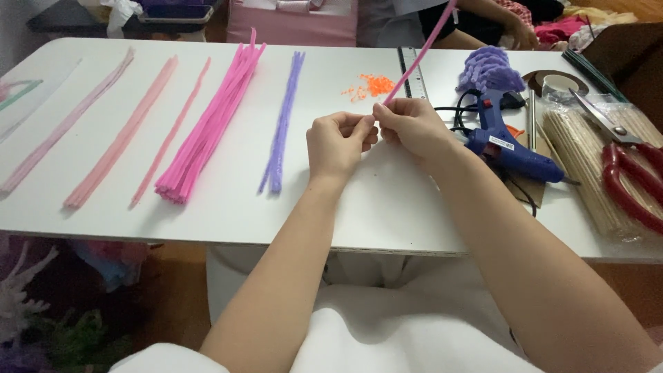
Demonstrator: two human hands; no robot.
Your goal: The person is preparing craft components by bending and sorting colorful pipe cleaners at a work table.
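Observation:
My left hand (338,141) and my right hand (412,125) meet above the white table (387,207), fingertips pinched together on the lower end of a pink pipe cleaner (423,50). The pipe cleaner slants up and away to the right, past the table's far edge. Just beyond my hands lies a small heap of orange beads (371,86). To the left lie a purple bundle of pipe cleaners (283,124) and a thick hot-pink bundle (210,124).
Pale pink pipe cleaners (121,138) lie in rows at the left. A blue glue gun (507,141), a purple fuzzy piece (487,69), a ruler (412,69), a tape roll (556,84), bamboo sticks (587,159) and red-handled scissors (625,166) crowd the right. Another person's arm (483,24) is across the table.

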